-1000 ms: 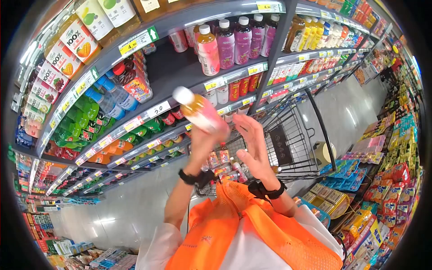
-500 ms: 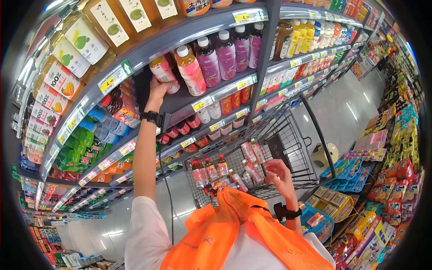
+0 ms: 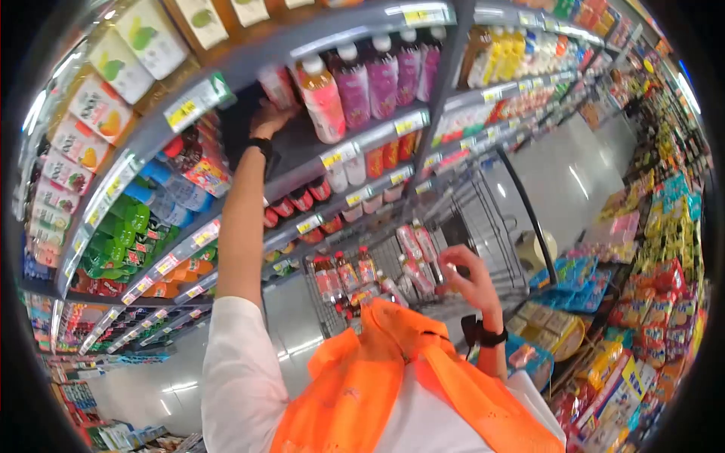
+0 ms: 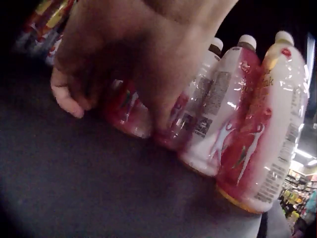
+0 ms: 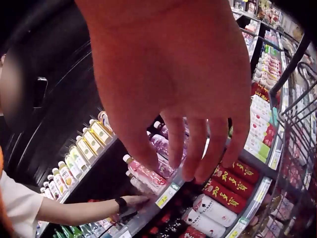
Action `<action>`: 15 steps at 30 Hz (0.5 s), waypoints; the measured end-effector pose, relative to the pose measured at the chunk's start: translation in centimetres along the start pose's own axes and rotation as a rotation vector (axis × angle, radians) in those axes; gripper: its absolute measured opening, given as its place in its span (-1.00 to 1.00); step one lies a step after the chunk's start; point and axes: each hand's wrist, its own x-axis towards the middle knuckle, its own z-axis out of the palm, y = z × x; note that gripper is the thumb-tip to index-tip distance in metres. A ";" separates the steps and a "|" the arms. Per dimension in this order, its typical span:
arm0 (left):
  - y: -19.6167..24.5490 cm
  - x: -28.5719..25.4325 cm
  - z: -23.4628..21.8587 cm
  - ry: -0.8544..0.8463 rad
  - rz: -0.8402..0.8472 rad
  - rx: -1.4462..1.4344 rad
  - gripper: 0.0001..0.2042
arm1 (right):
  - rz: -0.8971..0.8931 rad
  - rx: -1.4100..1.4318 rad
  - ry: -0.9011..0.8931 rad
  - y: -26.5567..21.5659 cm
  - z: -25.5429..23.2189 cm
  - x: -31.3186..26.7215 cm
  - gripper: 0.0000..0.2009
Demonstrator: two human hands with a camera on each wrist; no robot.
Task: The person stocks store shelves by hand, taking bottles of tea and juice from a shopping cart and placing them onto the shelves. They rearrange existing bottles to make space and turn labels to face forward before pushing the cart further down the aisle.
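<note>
My left hand (image 3: pixel 270 117) reaches up onto a dark shelf (image 3: pixel 302 155) and grips a pink drink bottle (image 3: pixel 276 84) at the left end of a row. In the left wrist view the thumb and curled fingers of that hand (image 4: pixel 124 59) close round the bottle (image 4: pixel 128 116), with more pink bottles (image 4: pixel 237 109) lined up beside it. My right hand (image 3: pixel 468 273) hovers low over the wire shopping cart (image 3: pixel 483 211), holding nothing. The right wrist view shows its fingers (image 5: pixel 198 148) hanging loose and straight.
Several bottles (image 3: pixel 362 272) lie in the cart. Purple and pink bottles (image 3: pixel 355 83) fill the same shelf to the right, and juice cartons (image 3: pixel 113 68) stand above left. Snack racks (image 3: pixel 649 287) line the right side of the aisle. An orange vest (image 3: pixel 393 377) covers my chest.
One second ago my left hand held a bottle up in front of me beside my open right hand. Since then the left hand has gone to the shelf and the right has dropped over the cart.
</note>
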 end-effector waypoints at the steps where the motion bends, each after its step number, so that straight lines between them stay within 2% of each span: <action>1: 0.7 -1.5 -0.4 -0.018 0.119 0.115 0.06 | -0.051 -0.109 0.012 -0.2 0.1 -0.7 -0.78; 2: 0.1 -1.7 -0.2 -0.048 0.233 0.195 -0.07 | -0.017 -0.142 -0.010 0.0 -0.1 -1.4 -0.76; 4: -3.0 1.0 2.0 -0.139 0.240 -0.073 -0.14 | 0.044 -0.215 -0.044 1.6 -0.3 -3.0 -0.75; 5: -2.5 0.3 1.1 -0.164 0.274 -0.272 -0.13 | 0.053 -0.244 -0.076 2.5 -0.1 -3.9 -0.74; 7: -6.1 4.2 3.1 -0.104 0.234 -0.045 -0.16 | 0.040 -0.295 -0.141 3.9 0.3 -4.7 -0.73; 8: -7.2 6.3 3.3 -0.219 0.136 0.023 -0.17 | 0.043 -0.297 -0.174 3.9 0.5 -5.4 -0.72; 10: -5.0 0.1 -0.2 -0.212 0.068 -0.315 -0.15 | 0.053 -0.300 -0.241 3.6 0.6 -6.6 -0.71; 11: -4.8 0.7 -0.5 -0.232 0.034 -0.310 -0.09 | 0.127 -0.282 -0.263 4.4 0.4 -7.1 -0.68; 15: 0.3 -2.6 -2.8 -0.237 -0.147 -0.407 -0.27 | 0.282 -0.406 -0.267 7.0 -0.5 -7.9 -0.64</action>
